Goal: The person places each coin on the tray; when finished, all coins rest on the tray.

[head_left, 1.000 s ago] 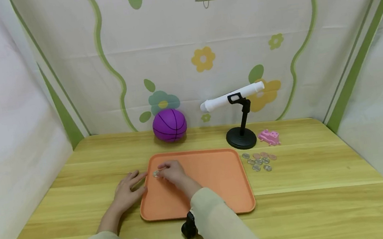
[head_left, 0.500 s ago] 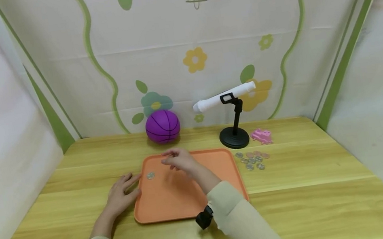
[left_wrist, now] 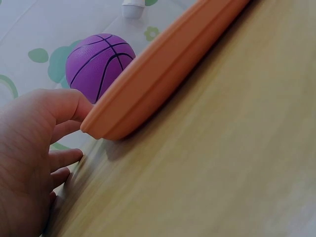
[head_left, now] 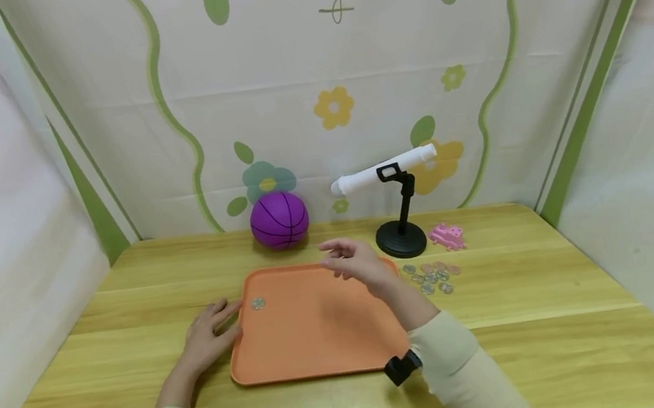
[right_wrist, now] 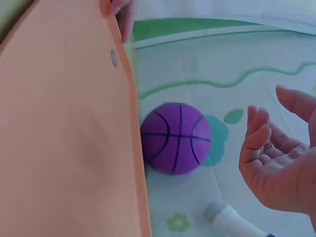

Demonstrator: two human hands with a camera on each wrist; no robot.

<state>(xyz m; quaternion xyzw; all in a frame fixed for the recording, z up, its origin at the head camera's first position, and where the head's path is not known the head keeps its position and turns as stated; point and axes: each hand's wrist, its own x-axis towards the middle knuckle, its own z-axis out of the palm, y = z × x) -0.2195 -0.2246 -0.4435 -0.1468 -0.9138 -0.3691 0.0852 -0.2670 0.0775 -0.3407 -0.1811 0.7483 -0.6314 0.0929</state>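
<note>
An orange tray [head_left: 315, 345] lies on the wooden table, with one silver coin [head_left: 258, 303] near its left rim. My left hand [head_left: 210, 335] rests at the tray's left edge; in the left wrist view its fingers [left_wrist: 66, 157] spread on the table and the rim. Above the tray's right half hovers my right hand [head_left: 361, 265], holding nothing, fingers loosely bent and thumb apart in the right wrist view. Several silver and copper coins [head_left: 430, 278] lie in a loose cluster on the table just right of the tray.
Behind the tray sits a purple ball [head_left: 280, 220] with black basketball lines. A white microphone [head_left: 361, 178] is mounted on a black stand [head_left: 401, 239] at the back right. Beside it is a small pink toy [head_left: 447, 236]. A patterned cloth [head_left: 264, 115] hangs behind the table.
My right hand has let go of the silver coin at the tray's left side, lifted, and moved right across the tray. My left hand has stayed at the tray's edge.
</note>
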